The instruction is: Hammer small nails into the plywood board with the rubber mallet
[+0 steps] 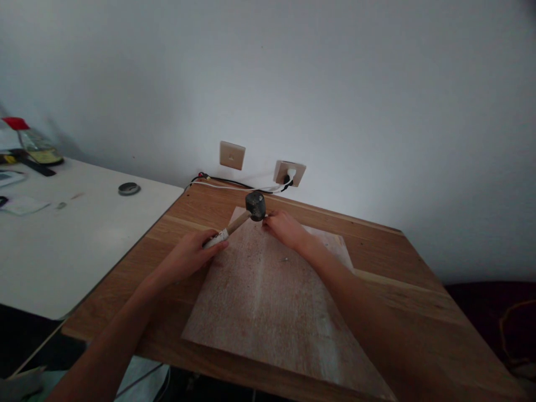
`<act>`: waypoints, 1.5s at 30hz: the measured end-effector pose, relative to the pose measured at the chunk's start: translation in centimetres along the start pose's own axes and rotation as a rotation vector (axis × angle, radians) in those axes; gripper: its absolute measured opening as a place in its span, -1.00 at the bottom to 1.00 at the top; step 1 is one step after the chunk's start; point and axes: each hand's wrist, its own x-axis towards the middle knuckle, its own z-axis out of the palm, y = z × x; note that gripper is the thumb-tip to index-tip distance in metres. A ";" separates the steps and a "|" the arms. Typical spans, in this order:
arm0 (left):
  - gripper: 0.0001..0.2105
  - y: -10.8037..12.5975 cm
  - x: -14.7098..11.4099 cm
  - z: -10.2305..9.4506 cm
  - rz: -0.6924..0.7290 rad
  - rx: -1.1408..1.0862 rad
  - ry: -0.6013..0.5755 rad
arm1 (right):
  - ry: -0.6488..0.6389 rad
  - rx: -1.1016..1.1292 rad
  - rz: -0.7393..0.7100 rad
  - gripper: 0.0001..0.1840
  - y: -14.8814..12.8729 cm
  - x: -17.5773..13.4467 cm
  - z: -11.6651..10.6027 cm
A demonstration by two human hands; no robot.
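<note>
My left hand [204, 247] is wrapped round the handle of a hammer [237, 222], which has a blocky dark head and a pale wooden shaft with a whitish wrapped grip. The hammer head is raised near the far end of a thin wooden board [268, 304], just left of my right hand [285, 228]. My right fingers are pinched together at the board's far part; what they hold is too small to make out. A tiny object [285, 258] and dark specks lie on the board.
The board rests on a wooden table [389, 296] against a wall. Cables [234, 185] run along the back to a socket [290, 173]. On the left, a white table [84, 234] bears a grey lid [129, 188], a red-capped bottle [39, 148] and papers [25, 205].
</note>
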 end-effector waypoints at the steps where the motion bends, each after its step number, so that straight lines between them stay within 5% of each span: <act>1: -0.58 0.0 0.0 0.0 0.001 -0.002 0.001 | 0.005 0.004 0.005 -0.72 0.0 0.1 0.1; 6: -0.59 0.6 0.2 -0.2 0.005 0.003 -0.004 | 0.055 0.071 0.001 -0.68 0.7 -0.3 0.5; 11: -0.60 1.6 0.5 -0.2 0.021 0.016 -0.027 | 0.243 0.266 0.001 -0.58 2.6 -3.1 0.1; 15: -0.59 1.8 0.8 0.0 0.014 0.061 -0.071 | 0.316 0.323 0.017 -0.71 3.0 -6.3 -0.7; 24: -0.58 1.2 1.1 0.3 0.013 0.118 -0.022 | -0.092 0.323 -0.074 -0.85 1.2 -9.4 -0.1; 27: -0.56 1.1 0.9 0.0 0.017 0.077 0.013 | -0.089 0.378 -0.073 -0.87 1.2 -8.8 -0.1; 34: -0.54 0.0 0.3 -0.6 -0.037 0.038 0.089 | 0.166 0.381 -0.033 -0.80 0.7 -3.0 -1.3; 40: -0.53 -0.4 -1.5 -1.8 -0.064 0.055 0.098 | 0.040 0.075 -0.054 -0.75 -0.5 0.8 -0.8; 45: -0.54 -0.9 -2.1 -2.0 -0.072 0.038 0.077 | 0.025 0.032 -0.120 -0.73 -0.7 1.2 -0.6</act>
